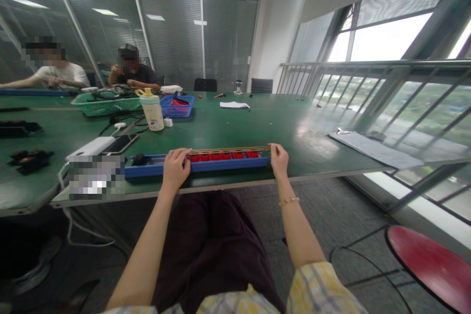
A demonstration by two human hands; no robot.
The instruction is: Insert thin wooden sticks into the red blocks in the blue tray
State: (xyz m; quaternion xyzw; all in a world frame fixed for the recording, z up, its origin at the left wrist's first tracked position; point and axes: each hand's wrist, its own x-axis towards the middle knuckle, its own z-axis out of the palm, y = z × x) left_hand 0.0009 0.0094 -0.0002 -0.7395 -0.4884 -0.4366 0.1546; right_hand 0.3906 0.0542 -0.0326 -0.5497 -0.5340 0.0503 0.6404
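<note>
A long blue tray (pixel 224 165) lies along the front edge of the table, with a row of red parts (pixel 225 156) inside it and a dark item (pixel 140 159) at its left end. Thin yellowish rods (pixel 231 149) run lengthwise just above the red parts. My left hand (pixel 176 169) has its fingers closed on the rods' left end, over the middle of the tray. At the tray's right end my right hand (pixel 278 159) pinches their other end between thumb and fingers. The exact make of the rods is too small to tell.
On the green table (pixel 294 142) are a cup (pixel 152 114), a green basket (pixel 110 104), a blue basket (pixel 176 106), a phone (pixel 120 143), cables and a clipboard (pixel 375 147). Two people sit at the far left. A red stool (pixel 430 265) stands at right.
</note>
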